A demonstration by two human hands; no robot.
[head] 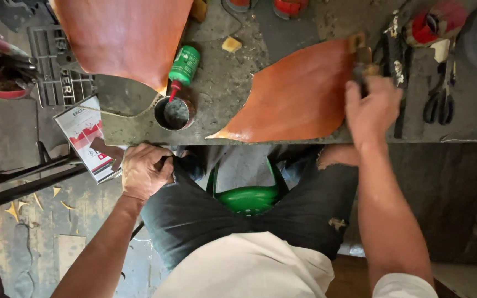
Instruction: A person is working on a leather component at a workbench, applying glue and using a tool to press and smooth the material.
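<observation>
Two hands apart — right hand (372, 107), fingers clenched around a brush (361, 55), works the tan leather piece (296, 99) at frame centre; left hand (143, 170) fisted on the knee — bracing, probably.

Glossy tan leather piece (296, 99) on rough, grimy workbench (222, 83).

I count two brown leather pieces (299, 96) on the bench, one green glue bottle (184, 65), one round tin (174, 113), one pair of scissors (439, 102), one brush (361, 55), and what look like two red-capped cans (290, 6) at the top edge.
</observation>
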